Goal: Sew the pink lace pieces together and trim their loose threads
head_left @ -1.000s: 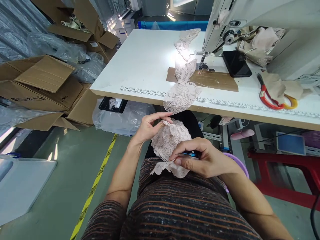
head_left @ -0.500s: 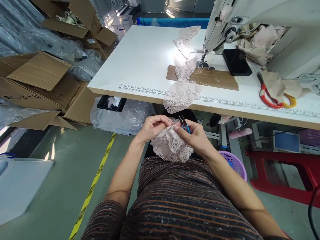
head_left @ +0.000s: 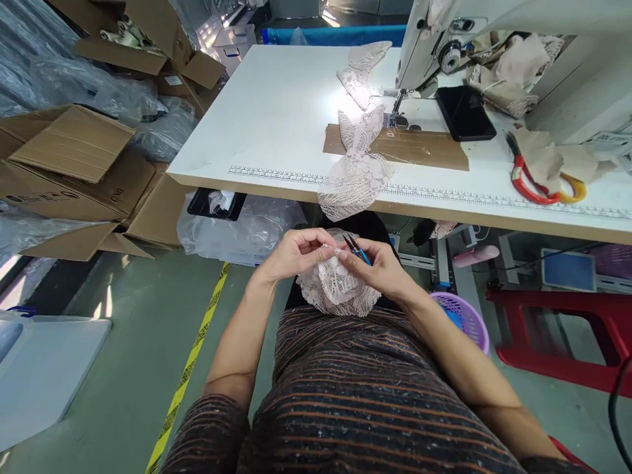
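Bunched pale pink lace fabric (head_left: 340,289) rests in my lap, its upper edge raised between both hands. With thumb and fingers, my left hand (head_left: 301,251) pinches that edge. My right hand (head_left: 378,266) pinches the lace close beside it and also keeps blue-handled thread snips (head_left: 358,250) in its grip, the dark blades pointing up and to the left. Part of the snips' handle is hidden by the fingers. Above my hands, a strip of lace pieces (head_left: 356,184) lies across the table and droops over its front edge.
A sewing machine (head_left: 459,59) stands on the white table (head_left: 276,105). Near it are a black phone (head_left: 465,113), red-and-yellow scissors (head_left: 530,181) and a brown cardboard strip (head_left: 419,149). Cardboard boxes (head_left: 74,158) sit left, a purple basket (head_left: 476,326) and red stool (head_left: 557,309) right.
My hands have drawn the lace edge up, and the left thumb now lies straighter along it. The snips have tilted further to the left. The whole view has shifted slightly.
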`<state>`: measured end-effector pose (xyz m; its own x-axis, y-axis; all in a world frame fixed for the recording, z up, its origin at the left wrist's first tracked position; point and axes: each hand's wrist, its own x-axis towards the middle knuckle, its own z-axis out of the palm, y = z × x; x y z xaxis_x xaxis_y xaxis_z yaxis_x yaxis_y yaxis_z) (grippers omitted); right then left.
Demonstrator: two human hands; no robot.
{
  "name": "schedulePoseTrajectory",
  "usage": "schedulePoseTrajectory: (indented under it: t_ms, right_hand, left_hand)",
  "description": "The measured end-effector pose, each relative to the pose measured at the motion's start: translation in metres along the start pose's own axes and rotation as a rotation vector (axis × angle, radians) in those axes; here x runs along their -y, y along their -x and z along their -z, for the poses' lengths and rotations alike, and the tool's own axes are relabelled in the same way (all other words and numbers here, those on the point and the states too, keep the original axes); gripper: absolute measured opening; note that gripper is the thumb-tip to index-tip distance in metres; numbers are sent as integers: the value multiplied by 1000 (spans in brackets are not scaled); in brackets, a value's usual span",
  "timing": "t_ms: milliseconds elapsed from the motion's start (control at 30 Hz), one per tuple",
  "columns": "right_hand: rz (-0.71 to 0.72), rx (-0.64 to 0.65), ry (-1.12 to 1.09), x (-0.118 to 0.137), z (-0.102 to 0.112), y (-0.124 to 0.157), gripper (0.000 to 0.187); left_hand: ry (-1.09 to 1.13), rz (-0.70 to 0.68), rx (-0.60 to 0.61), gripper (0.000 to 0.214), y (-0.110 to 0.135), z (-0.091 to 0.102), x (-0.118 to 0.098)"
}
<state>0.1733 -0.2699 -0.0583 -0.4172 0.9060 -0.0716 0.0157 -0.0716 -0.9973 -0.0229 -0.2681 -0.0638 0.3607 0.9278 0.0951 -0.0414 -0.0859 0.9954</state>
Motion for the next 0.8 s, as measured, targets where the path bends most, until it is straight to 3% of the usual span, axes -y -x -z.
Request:
schedulePoseTrajectory:
  t_ms: [233,367,467,633,800]
  right_hand:
    - [-52,266,16,-6,8,2,47]
    - [83,174,49,-13,5,0,39]
    - [175,62,102,-18,4,-1,31]
    - [213,72,107,-20,2,0,17]
    - [182,37,93,-14,-1,-1,23]
  left_hand:
    - [-212,-144,154,10,-4,17,-13]
    - [-353,-234,209,6,-6,25,-17]
    - [-392,-299,139,5,-5,28,-13]
    - [-372,-360,10,4,-5,24,1]
    - [-304,-421,-72,1,-8,22,7]
